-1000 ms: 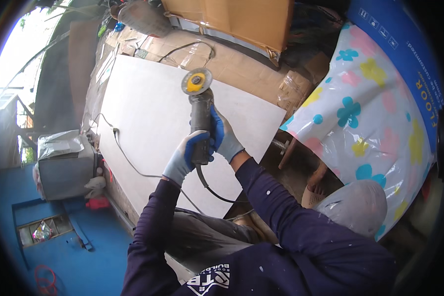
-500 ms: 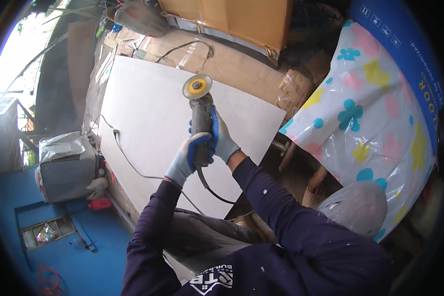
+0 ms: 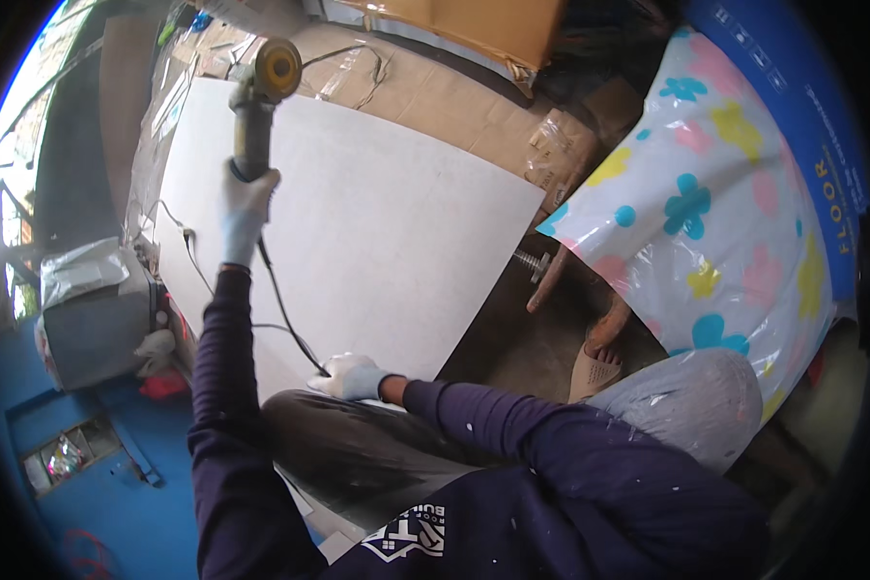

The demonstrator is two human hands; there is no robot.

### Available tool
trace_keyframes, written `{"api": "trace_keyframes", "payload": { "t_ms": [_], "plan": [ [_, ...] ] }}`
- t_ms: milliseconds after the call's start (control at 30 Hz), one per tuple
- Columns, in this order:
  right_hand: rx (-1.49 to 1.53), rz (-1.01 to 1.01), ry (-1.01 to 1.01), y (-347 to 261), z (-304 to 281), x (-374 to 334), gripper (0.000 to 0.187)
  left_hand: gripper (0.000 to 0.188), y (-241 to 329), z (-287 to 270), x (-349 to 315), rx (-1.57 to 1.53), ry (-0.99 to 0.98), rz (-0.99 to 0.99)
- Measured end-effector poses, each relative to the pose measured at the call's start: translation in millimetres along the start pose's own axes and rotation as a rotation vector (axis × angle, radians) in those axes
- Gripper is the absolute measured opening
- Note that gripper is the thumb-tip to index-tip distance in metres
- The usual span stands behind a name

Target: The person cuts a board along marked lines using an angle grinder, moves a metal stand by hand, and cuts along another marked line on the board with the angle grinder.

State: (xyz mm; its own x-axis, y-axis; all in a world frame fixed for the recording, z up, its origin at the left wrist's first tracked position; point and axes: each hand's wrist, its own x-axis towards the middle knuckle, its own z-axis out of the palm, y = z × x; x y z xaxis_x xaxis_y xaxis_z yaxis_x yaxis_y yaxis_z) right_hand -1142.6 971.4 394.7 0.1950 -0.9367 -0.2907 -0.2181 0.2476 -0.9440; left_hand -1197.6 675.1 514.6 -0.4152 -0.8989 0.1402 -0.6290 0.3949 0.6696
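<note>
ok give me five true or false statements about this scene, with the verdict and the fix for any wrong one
1. The left hand holds the angle grinder. True.
2. The right hand is on the grinder too. False: it is at the near edge of the white board, by the black cord.
3. The disc shows over the middle of the board. False: in this view it shows past the far edge, against the cardboard.
4. The flower-patterned sheet is right of the board. True.
5. The person's sleeves are white. False: they are dark.
</note>
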Motion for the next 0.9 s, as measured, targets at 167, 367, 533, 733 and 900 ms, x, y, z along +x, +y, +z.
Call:
{"api": "trace_keyframes", "payload": {
  "t_ms": [167,367,533,733,900],
  "plan": [
    [-0.419,-0.128,-0.272,54.5,-19.6,93.5,0.037,0.051,38.1,-35.6,-3.6,0.271,0.113,-0.061],
    [1.002,-0.014,0.312,20.5,-129.7,226.6,0.052,0.056,38.3,-39.1,-15.4,0.391,0.157,-0.012],
    [0.812,0.371,0.335,118.3,-137.6,179.9,0.044,0.060,28.8,-9.8,-34.5,0.302,0.054,-0.016],
    [0.196,0.131,0.062,99.1,-90.1,49.3,0.036,0.053,-47.6,25.4,-66.8,0.391,-0.072,-0.044],
    [0.419,0.292,0.210,79.6,-104.4,10.2,0.042,0.054,-51.2,73.1,-95.5,0.294,-0.182,-0.108]
  ]
}}
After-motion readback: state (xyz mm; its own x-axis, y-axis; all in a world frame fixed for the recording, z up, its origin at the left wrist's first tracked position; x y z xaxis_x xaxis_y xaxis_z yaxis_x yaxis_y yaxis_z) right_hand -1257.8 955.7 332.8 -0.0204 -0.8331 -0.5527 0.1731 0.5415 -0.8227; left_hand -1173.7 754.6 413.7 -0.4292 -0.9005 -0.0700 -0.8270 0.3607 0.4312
